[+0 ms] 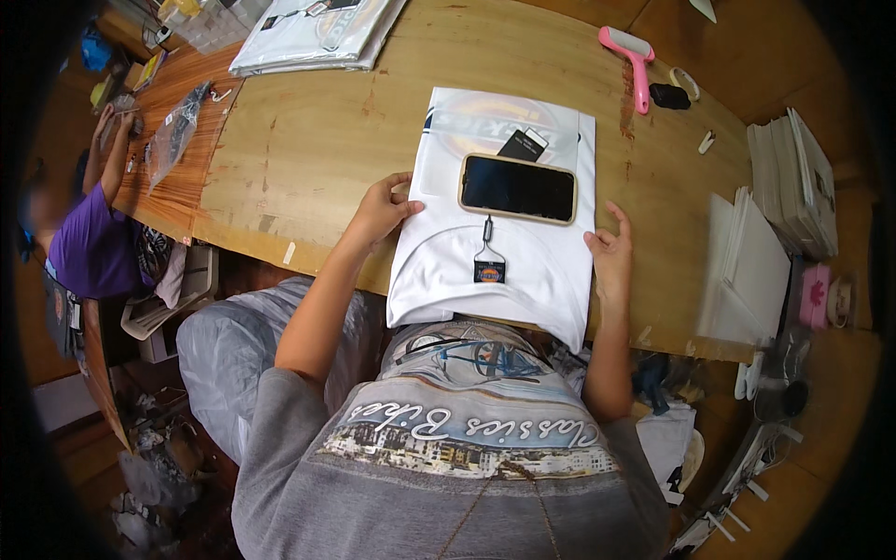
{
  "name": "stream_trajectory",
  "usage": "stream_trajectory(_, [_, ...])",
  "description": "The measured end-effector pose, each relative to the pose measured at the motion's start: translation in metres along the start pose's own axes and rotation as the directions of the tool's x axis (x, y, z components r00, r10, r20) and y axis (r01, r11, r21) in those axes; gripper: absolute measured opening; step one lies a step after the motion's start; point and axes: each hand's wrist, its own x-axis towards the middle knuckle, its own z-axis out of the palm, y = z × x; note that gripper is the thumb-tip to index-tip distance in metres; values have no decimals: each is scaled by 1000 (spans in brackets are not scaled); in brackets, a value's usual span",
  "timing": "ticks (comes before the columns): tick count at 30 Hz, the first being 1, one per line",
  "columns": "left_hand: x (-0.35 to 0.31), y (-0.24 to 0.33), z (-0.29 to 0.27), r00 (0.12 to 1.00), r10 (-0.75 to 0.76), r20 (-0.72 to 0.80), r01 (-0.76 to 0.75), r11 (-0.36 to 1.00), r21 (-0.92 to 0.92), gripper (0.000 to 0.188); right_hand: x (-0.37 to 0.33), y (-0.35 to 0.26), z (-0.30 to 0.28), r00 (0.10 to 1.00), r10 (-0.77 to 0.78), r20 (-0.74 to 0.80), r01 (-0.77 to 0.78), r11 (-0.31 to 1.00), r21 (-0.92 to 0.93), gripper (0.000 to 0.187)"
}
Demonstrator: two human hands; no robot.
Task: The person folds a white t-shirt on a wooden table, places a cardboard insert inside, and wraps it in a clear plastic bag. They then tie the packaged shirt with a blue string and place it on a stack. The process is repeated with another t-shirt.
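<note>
A folded white T-shirt (443, 205) lies on the table in front of me, its collar toward my body. A printed design shows through at its far end. On top of the shirt rests a phone (519, 189) in a light case, its screen dark. A black hang tag (524, 145) sticks out beyond the phone; a cord with a small black label (489, 272) hangs at the collar. My left hand (381, 210) pinches the shirt's left edge. At the opposite edge, my right hand (610, 247) grips the fabric between thumb and finger, with another finger raised.
Bagged folded shirts (317, 42) are stacked at the far left. A pink lint roller (635, 70), a tape roll (684, 83) and a black item (669, 97) lie far right. White sheets (742, 271) stand at right. A person in a purple top (93, 243) works at left.
</note>
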Motion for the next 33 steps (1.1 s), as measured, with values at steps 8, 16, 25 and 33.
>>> stream_trajectory(8, [-94, -24, -2, 994, 69, -80, -12, 828, 561, 57, -71, -11, -33, 979, 172, 113, -141, 960, -244, 67])
stream_trajectory(16, [-123, -36, 26, 994, -111, -14, 110, 991, -74, 66, -108, -7, -32, 936, 273, 222, -305, 944, 124, 74])
stream_trajectory(25, [-111, -59, 28, 877, 477, 66, -405, 657, 636, 68, -84, 14, -86, 998, 55, 7, -52, 977, -206, 16])
stream_trajectory(33, [-98, -32, 26, 982, 135, 134, -180, 888, 423, 69, -28, 57, -312, 950, -173, -262, -55, 731, -680, 13])
